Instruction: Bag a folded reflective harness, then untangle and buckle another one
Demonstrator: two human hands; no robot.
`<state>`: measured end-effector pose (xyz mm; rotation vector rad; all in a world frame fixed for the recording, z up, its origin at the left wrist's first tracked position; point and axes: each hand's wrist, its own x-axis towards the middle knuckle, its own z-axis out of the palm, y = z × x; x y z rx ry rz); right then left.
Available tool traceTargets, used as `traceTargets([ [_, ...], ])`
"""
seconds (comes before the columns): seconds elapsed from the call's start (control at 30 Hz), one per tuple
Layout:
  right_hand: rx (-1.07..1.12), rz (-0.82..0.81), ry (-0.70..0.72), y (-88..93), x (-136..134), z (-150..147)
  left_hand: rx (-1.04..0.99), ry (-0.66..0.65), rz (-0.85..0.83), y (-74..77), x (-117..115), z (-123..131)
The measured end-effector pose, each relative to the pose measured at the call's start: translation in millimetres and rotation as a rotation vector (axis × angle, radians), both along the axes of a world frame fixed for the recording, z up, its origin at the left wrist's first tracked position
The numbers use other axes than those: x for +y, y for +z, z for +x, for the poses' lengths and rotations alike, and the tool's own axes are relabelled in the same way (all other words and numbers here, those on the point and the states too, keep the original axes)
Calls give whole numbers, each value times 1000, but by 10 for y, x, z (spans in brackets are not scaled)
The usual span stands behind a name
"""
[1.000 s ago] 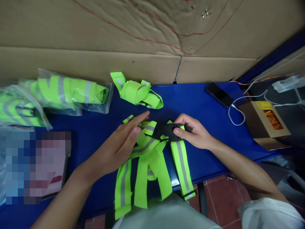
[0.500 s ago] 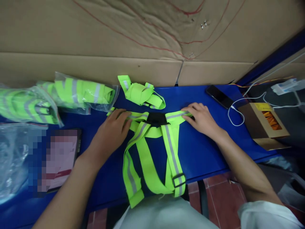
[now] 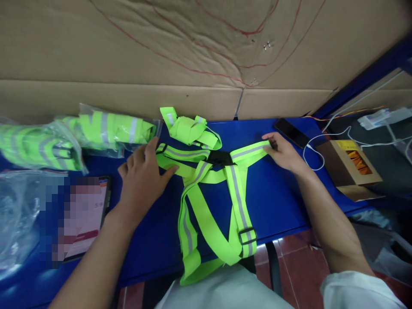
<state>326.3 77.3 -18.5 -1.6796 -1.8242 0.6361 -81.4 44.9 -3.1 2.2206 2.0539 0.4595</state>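
Observation:
A neon-yellow reflective harness (image 3: 238, 197) with grey stripes lies spread on the blue table, its lower loops hanging over the front edge against my clothing. A black plate (image 3: 221, 157) joins its straps at the top, and a black slide buckle (image 3: 247, 236) sits on the right shoulder strap. My left hand (image 3: 140, 182) is open, fingers apart, beside the left end of the waist strap; its thumb reaches over the lower band. At the other end, my right hand (image 3: 280, 152) has the waist strap between thumb and fingers. Behind the harness lies a bundled neon-yellow strap (image 3: 191, 128).
Bagged neon-yellow bundles (image 3: 112, 128) lie at the back left, with clear plastic bags (image 3: 19, 214) in front. A tablet (image 3: 86, 214) rests left of my forearm. To the right are a phone (image 3: 291, 132), a white cable (image 3: 317, 150) and a cardboard box (image 3: 347, 165).
My left hand has come off the waist strap and moved slightly left, its fingers spreading. My right hand has shifted right to the strap's end. The harness sits a little further right in view.

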Motion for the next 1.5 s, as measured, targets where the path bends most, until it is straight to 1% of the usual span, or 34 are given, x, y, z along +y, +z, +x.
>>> traceTargets([
  [0.07, 144, -29, -36, 9, 5, 11, -74, 31, -84, -10, 69, -59],
  [0.17, 318, -78, -74, 33, 14, 12, -179, -34, -121, -75, 184, -180],
  [0.27, 374, -106, -82, 50, 25, 9, -266, -112, -165, -142, 257, -285],
  [0.33, 398, -110, -58, 58, 33, 10, -299, -122, -179, -153, 278, -332],
  [0.4, 430, -124, -29, 62, 38, 8, -350, -139, -214, -127, 281, -364],
  [0.5, 499, -172, -21, 53, 42, -3, -436, -172, -328, -54, 267, -377],
  [0.57, 513, -189, -25, 34, 43, -10, -459, -172, -375, -20, 252, -355],
  [0.6, 505, -187, -27, 24, 44, -12, -448, -174, -370, -13, 245, -336],
  [0.7, 444, -160, -36, 14, 38, -10, -355, -185, -307, -7, 215, -267],
  [0.77, 374, -150, -29, 38, 26, -6, -338, -176, -266, 17, 185, -235],
  [0.87, 299, -122, 2, 109, 6, 2, -420, -141, -189, 94, 150, -233],
  [0.97, 356, -38, 9, 186, -3, 20, -501, -108, -65, 152, 175, -269],
  [1.03, 434, 70, 5, 239, -9, 39, -615, -93, 90, 168, 221, -285],
  [1.07, 473, 138, 6, 270, -16, 50, -709, -116, 194, 178, 243, -284],
  [1.13, 540, 271, 11, 346, -43, 73, -926, -212, 410, 217, 270, -262],
  [1.2, 594, 357, 18, 437, -84, 93, -1095, -313, 547, 288, 271, -226],
  [1.27, 644, 375, 25, 527, -126, 108, -1173, -338, 571, 372, 268, -199],
  [1.37, 714, 357, 42, 614, -150, 109, -1206, -343, 515, 471, 309, -207],
  [1.43, 715, 359, 53, 618, -130, 89, -1155, -314, 500, 499, 357, -224],
  [1.5, 622, 366, 58, 575, -87, 54, -990, -225, 514, 492, 387, -216],
])
